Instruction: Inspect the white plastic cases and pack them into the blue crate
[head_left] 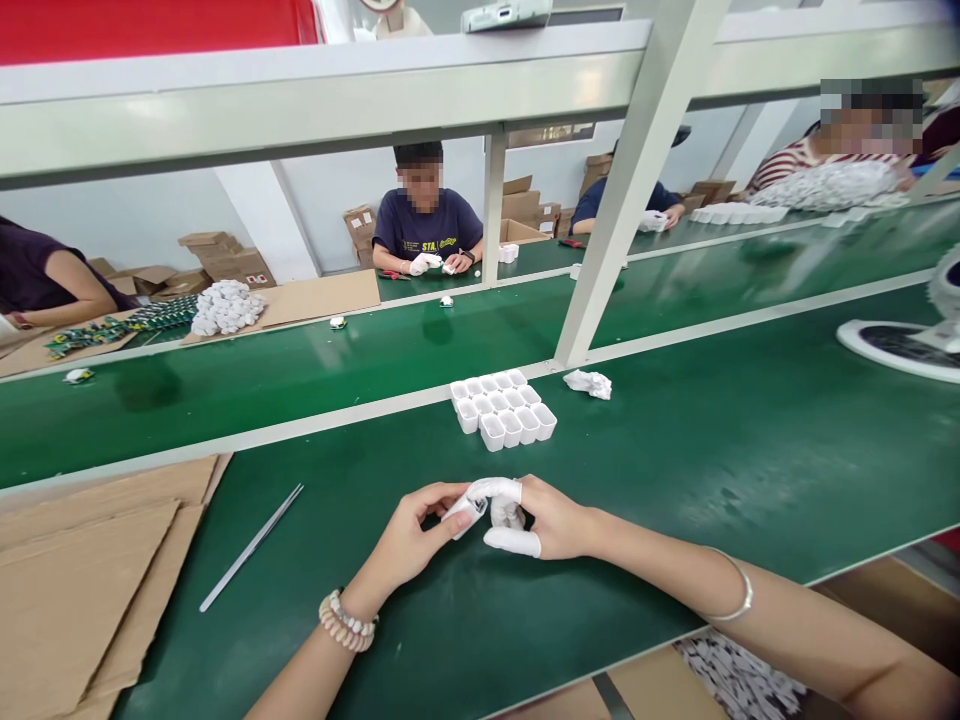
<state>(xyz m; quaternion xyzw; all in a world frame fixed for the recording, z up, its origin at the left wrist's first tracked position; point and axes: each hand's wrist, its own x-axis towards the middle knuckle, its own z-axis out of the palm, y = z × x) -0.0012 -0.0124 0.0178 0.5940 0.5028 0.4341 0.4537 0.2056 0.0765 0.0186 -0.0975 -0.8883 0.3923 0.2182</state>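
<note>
Left hand (417, 535): pinching the white box (472, 509), near side of the cups (504, 410)
Right hand (551, 522): covered fingers (498, 488) at its open end, can't tell if gripping anything
White box: could slip imo, if pushed crooked

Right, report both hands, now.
Left hand: closed, holding a small white housing.
Right hand: open, thumb spread apart from the index finger, close against the housing.

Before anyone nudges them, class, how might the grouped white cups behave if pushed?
The white cups would probably slide on the glossy green tabletop. Packed closely, one may shove its neighbours. Their thin-looking walls suggest they are light.
</note>
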